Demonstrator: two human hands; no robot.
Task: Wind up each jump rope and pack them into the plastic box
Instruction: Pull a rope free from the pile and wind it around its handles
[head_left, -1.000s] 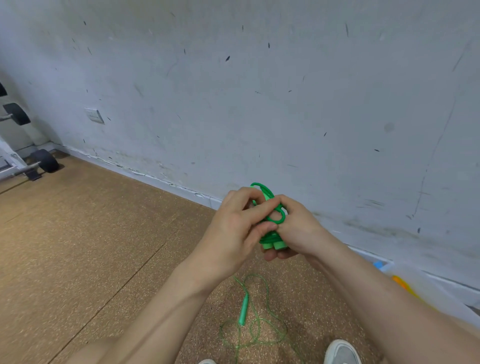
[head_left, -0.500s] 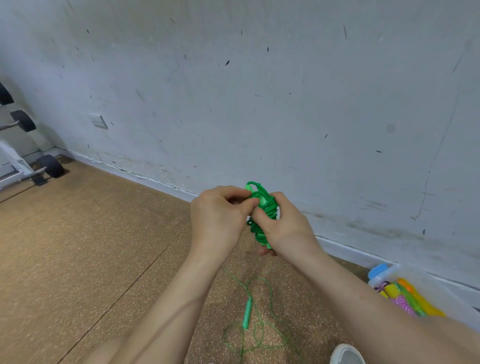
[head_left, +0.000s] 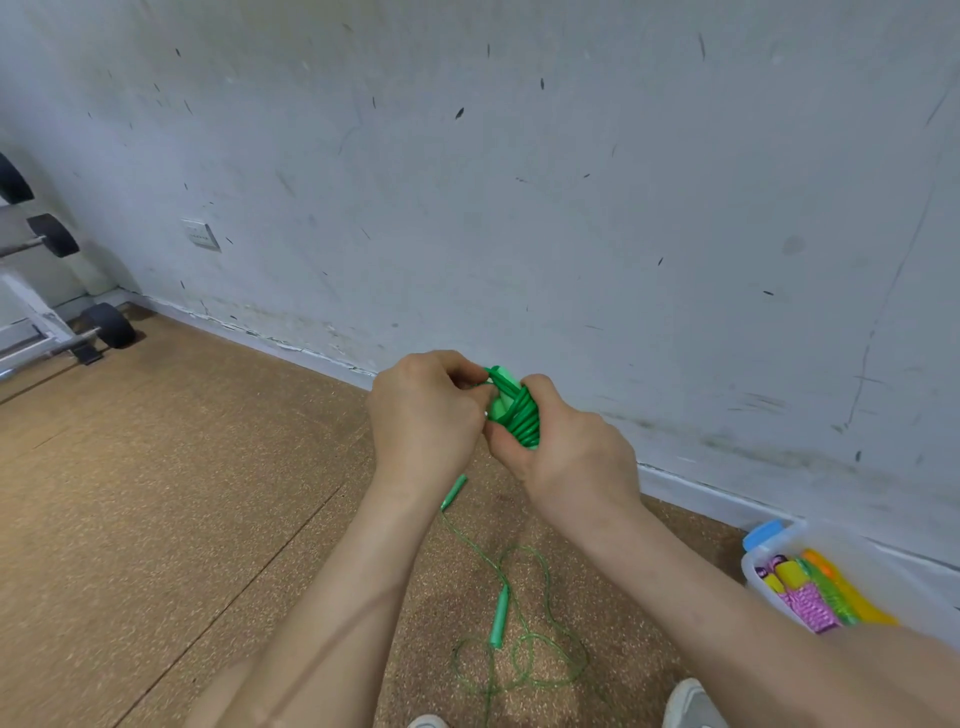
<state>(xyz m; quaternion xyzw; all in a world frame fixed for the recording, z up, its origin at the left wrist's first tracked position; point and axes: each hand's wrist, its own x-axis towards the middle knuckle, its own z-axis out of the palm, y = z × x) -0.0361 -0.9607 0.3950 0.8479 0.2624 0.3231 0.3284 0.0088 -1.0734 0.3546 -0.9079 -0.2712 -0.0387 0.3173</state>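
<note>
Green rope bundle (head_left: 519, 415) in curled left hand (head_left: 423, 415) and right hand (head_left: 569, 460).

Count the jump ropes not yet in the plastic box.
2. A wound green rope gripped between the left hand and right hand; a thin green rope loose on the floor below them. Others may lie out of view.

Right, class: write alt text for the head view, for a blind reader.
A left hand and right hand grip a wound green jump rope before a scuffed wall. Another green rope lies loose on the floor below; a plastic box of coloured ropes sits at right.
</note>
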